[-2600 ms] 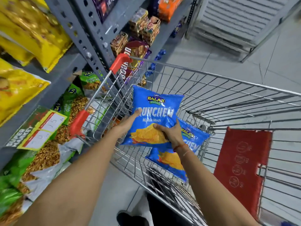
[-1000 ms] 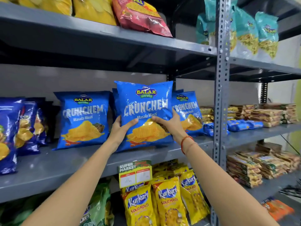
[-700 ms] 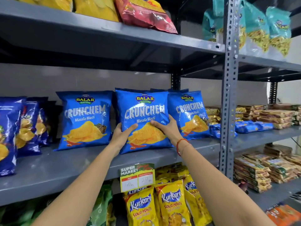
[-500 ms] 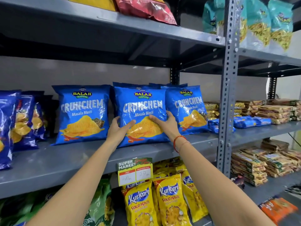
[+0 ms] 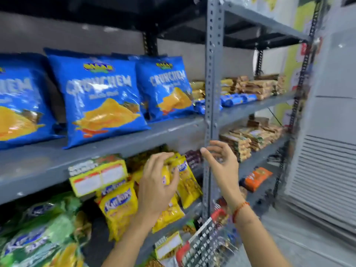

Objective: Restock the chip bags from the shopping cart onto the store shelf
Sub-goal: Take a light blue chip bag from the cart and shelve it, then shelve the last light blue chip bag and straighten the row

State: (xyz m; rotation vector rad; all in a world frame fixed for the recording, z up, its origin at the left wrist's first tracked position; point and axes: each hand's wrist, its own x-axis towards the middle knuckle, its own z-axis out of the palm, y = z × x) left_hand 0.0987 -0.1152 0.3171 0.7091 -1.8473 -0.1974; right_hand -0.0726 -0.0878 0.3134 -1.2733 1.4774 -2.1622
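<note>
Three blue chip bags stand in a row on the grey shelf, each printed with white "CRUNCHEM" lettering and a picture of yellow wafers. The middle bag sits upright near the shelf's front edge, leaning slightly back. The right bag stands just behind and beside it, partly overlapped. The left bag is cut off by the frame edge. The cart, a wire basket with red trim, shows at the bottom.

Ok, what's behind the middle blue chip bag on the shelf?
Dark blue edges of more bags show above the middle chip bag. How many stand behind it is hidden; past them is the grey back wall.
</note>
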